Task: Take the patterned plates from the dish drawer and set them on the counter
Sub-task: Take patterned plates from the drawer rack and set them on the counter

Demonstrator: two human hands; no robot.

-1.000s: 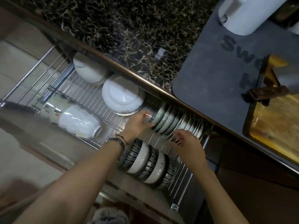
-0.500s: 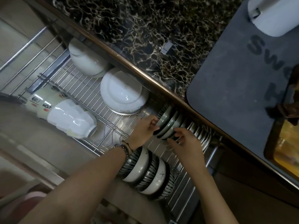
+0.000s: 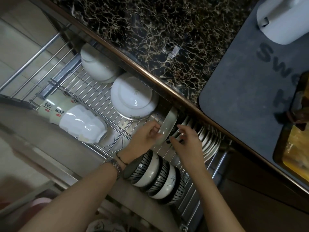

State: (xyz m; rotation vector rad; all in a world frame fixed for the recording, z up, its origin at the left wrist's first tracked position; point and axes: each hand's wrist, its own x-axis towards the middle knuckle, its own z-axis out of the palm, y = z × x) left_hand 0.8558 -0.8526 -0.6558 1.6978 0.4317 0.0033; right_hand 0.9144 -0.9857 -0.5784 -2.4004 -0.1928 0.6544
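A wire dish drawer [image 3: 93, 91] stands pulled out under the dark marble counter [image 3: 150, 30]. Upright plates stand in a row at its right end; the left ones are greyish patterned plates [image 3: 168, 127], the rest white plates [image 3: 209, 143]. My left hand [image 3: 145, 138] grips the rim of the leftmost patterned plates, tilted out of the row. My right hand [image 3: 185, 144] hovers just right of them with fingers spread, over the row. Its palm side is hidden.
Two white bowls [image 3: 133, 97] lie upside down at the drawer's back, stacked cups [image 3: 75, 119] on their side at left, striped bowls [image 3: 157, 178] at the front. On the counter lie a grey mat [image 3: 250, 97], a white appliance [image 3: 280, 19] and a wooden tray [image 3: 294, 154].
My left hand has closed on the leftmost patterned plates and tipped them away from the row. My right hand has opened and drawn slightly back. The camera has moved closer.
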